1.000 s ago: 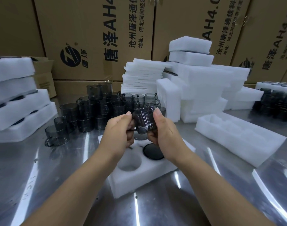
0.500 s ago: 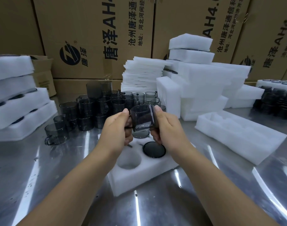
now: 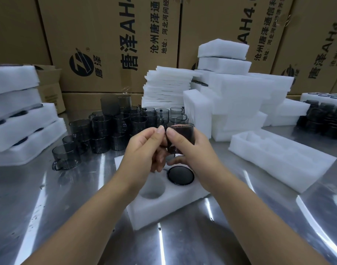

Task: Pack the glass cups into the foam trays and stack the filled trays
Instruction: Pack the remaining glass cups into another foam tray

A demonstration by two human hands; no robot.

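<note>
— How far along?
— Some filled trays [image 3: 24,123] sit stacked at nine o'clock; many loose cups [image 3: 106,129] wait at eleven.
— And now?
— The left hand [image 3: 144,150] and right hand [image 3: 199,153] both grip one cup [image 3: 182,138] above the tray [image 3: 163,209] (one hole filled, one visibly open).

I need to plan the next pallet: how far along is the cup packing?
Done: filled trays are stacked at left, and the working tray holds one seated cup. In hand: the left hand and right hand hold a glass cup above it. Left: its empty pocket, many loose cups behind, and an empty tray at right.
</note>
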